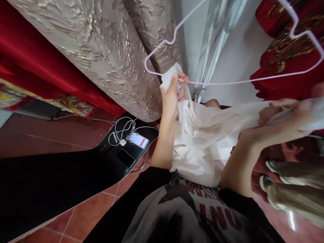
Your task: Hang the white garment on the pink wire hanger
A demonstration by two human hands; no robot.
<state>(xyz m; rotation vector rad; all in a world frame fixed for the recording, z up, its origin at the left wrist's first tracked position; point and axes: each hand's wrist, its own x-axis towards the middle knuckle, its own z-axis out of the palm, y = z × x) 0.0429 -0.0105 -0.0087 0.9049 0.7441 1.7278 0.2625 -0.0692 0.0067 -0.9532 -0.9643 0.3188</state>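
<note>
A white garment [202,135] hangs bunched between my two hands at chest height. My left hand [173,92] is closed on one end of the cloth, with its fingers also against the lower bar of a thin pink hanger [227,82]. My right hand [283,114], blurred and close to the camera, is closed on the other end of the garment at the right. The hanger's hook and shoulder run up across the top of the view.
A beige embroidered curtain [106,47] and red cloth [30,57] hang at the left. A black surface [50,182] carries a phone [138,140] and a white cable [121,130]. Red embroidered fabric [286,57] is at the right. Another person's shoes [273,175] stand on the tiled floor.
</note>
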